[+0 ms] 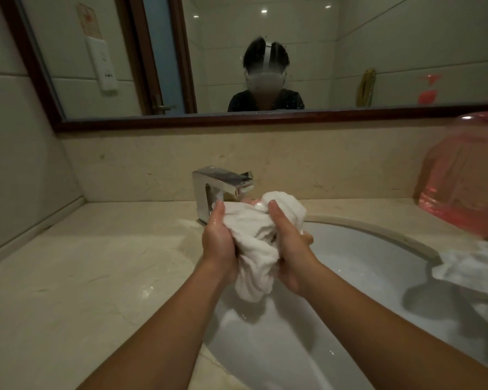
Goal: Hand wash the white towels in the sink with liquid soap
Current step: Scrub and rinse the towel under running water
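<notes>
A wet white towel [255, 243] is bunched up above the white sink [358, 249], just in front of the chrome faucet [223, 187]. My left hand [219, 243] grips its left side, fingers curled round the cloth. My right hand [288, 249] grips the right side, thumb pressed into the bundle. The towel's lower end hangs down between my wrists over the basin. A second white towel [473, 271] lies over the sink's right rim. A large jug of pink liquid [462, 190] stands on the counter at the right.
The beige stone counter [96, 263] runs round the sink, with a wall at the left. A framed mirror [265, 66] hangs above the backsplash and reflects a person and a door.
</notes>
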